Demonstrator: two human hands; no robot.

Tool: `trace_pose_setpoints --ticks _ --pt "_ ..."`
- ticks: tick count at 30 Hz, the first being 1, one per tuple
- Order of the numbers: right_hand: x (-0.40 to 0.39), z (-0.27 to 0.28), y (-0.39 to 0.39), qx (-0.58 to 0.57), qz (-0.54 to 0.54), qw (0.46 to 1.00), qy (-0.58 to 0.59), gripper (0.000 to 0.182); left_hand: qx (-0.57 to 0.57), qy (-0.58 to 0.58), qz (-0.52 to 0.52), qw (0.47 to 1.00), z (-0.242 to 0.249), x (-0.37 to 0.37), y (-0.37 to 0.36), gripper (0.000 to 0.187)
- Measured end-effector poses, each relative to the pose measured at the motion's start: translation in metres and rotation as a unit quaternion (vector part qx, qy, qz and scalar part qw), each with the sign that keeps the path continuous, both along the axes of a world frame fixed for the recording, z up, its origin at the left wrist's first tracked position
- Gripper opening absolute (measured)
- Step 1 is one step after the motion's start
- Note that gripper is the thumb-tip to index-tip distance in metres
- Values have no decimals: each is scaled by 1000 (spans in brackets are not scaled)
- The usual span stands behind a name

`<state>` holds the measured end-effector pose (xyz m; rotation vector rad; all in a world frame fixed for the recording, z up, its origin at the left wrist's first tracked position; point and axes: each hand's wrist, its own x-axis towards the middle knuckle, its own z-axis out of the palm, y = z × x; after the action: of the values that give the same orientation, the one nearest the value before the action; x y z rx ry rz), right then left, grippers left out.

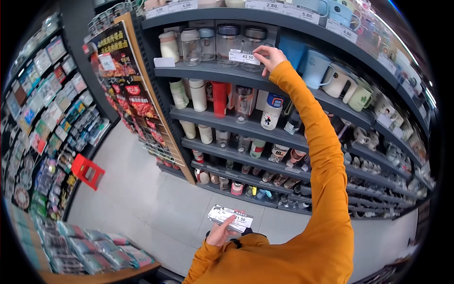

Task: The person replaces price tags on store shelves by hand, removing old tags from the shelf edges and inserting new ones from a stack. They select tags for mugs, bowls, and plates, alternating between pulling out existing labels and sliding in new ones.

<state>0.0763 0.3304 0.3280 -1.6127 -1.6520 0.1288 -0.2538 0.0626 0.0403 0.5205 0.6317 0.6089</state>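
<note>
My right hand [271, 58] reaches up to a shelf edge and pinches the right end of a white price tag [243, 57] reading 42.50. Behind that tag stand glass jars with dark lids, among them one glass jar [228, 40] partly covered by it. Low in front of my body, my left hand [220, 231] grips a small stack of price tags [230, 218], thumb on top; the upper one shows 21.50. Whether the 42.50 tag sits fully in its holder I cannot make out.
Shelves of cups and bottles curve to the right, with a blue mug [316, 69] near my right forearm. A rack of food packets [137, 97] stands left of the shelf. On the floor is a red stool [88, 171]; packaged goods [97, 248] lie lower left.
</note>
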Motion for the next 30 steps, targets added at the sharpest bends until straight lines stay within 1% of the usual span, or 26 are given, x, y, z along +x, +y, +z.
trace_pose_setpoints --ticks 5,7,11,13,16,19,20,23,27,28,30 --pt "-6 1 2 -100 11 994 -38 27 28 36 -84 995 -2 -51 44 38" --pt "-7 1 2 -94 25 995 3 27 38 39 -96 994 0 -68 60 38" --pt "-6 -2 3 -75 25 991 106 27 26 52 -107 993 -13 -98 74 39" --pt "-5 -1 4 -106 27 988 112 27 21 52 -102 993 -15 -106 78 39" --pt "-5 -4 7 -115 4 985 126 29 5 35 -107 994 -17 -110 76 38" --pt "-6 -3 6 -150 -45 988 4 29 -20 23 -117 993 -22 -110 70 39" --pt "-13 -1 3 -148 -53 988 -5 28 -29 22 -122 992 -21 -108 68 39" --pt "-32 2 -10 -82 -40 996 -22 25 -41 26 -139 989 -26 -103 65 40" --pt "-40 -2 -14 -118 -88 987 -70 25 -27 38 -143 989 -26 -97 64 38" --pt "-38 -5 -14 -116 -94 986 -75 28 -19 41 -142 989 -23 -94 65 37" --pt "-35 -17 -21 -4 -80 987 -137 30 -8 47 -133 990 -20 -89 66 36"
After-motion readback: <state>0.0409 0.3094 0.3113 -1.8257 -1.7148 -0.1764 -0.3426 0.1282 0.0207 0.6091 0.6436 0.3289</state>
